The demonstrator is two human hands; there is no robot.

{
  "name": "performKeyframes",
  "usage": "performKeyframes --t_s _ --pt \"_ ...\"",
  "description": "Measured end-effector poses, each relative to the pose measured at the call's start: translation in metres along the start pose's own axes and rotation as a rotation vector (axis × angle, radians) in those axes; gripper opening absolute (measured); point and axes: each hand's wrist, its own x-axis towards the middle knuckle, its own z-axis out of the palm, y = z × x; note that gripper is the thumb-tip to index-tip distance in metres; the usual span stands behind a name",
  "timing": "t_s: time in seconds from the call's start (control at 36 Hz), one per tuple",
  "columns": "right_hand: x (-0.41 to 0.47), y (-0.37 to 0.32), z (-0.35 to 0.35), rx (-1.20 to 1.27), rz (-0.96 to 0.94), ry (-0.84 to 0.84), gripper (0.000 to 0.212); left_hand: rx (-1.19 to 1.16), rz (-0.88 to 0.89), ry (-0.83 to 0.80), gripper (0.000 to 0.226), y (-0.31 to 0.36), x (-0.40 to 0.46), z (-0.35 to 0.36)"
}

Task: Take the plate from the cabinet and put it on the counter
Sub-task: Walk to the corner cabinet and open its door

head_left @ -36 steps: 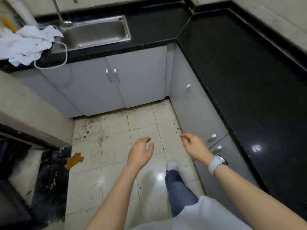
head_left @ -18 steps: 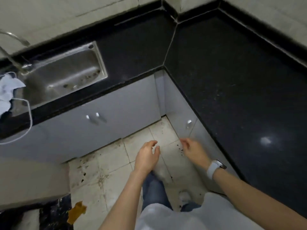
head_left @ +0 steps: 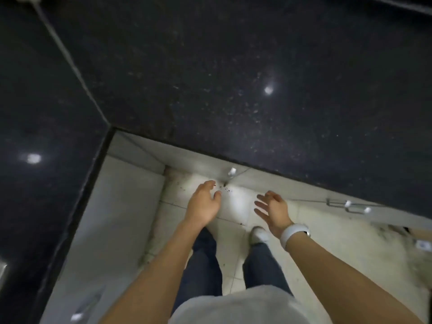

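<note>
A black speckled counter (head_left: pixel 233 78) fills the upper view and wraps round a corner to the left. Below its edge run pale grey cabinet doors (head_left: pixel 268 181), all shut, with small metal handles (head_left: pixel 232 171). No plate is in view. My left hand (head_left: pixel 203 203) hovers over the floor in front of the cabinet, fingers apart and empty. My right hand (head_left: pixel 272 210), with a white watch on the wrist, is beside it, open and empty, just below the cabinet doors.
More handles (head_left: pixel 356 206) sit on the doors at right. The left cabinet run (head_left: pixel 112 218) stands close beside my legs. The white tiled floor (head_left: pixel 236 204) is speckled with dirt. My feet stand near the corner.
I have turned right and stepped up to the right-hand counter; the sink has left the view. Both hands stay open and empty, now nearer the cabinet doors.
</note>
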Motion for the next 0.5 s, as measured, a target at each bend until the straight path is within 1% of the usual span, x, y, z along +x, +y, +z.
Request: performKeyframes --t_s 0.06,0.08,0.14,0.22,0.28,0.33,0.42,0.5 --pt "0.013 -0.003 0.002 0.209 -0.001 0.037 0.049 0.0 0.025 -0.062 0.049 0.004 0.021 0.006" --pt "0.02 -0.005 0.003 0.274 -0.009 0.051 0.052 -0.006 0.034 -0.092 0.051 0.006 0.03 0.01" --pt "0.032 -0.009 0.005 0.363 -0.024 0.058 0.054 -0.051 0.042 -0.153 0.053 0.011 0.046 0.02" --pt "0.042 -0.011 0.006 0.426 -0.055 0.038 0.052 -0.119 0.011 -0.226 0.054 0.014 0.064 0.037" --pt "0.044 -0.007 0.004 0.419 -0.074 0.033 0.05 -0.161 -0.015 -0.247 0.05 0.011 0.07 0.049" --pt "0.043 -0.001 0.001 0.376 -0.1 0.036 0.047 -0.181 -0.007 -0.222 0.046 0.008 0.073 0.056" --pt "0.034 0.009 0.001 0.247 -0.156 0.036 0.039 -0.164 0.021 -0.168 0.045 0.004 0.071 0.06" --pt "0.021 0.018 0.007 0.053 -0.238 -0.008 0.04 -0.193 0.021 -0.154 0.047 -0.004 0.058 0.064"
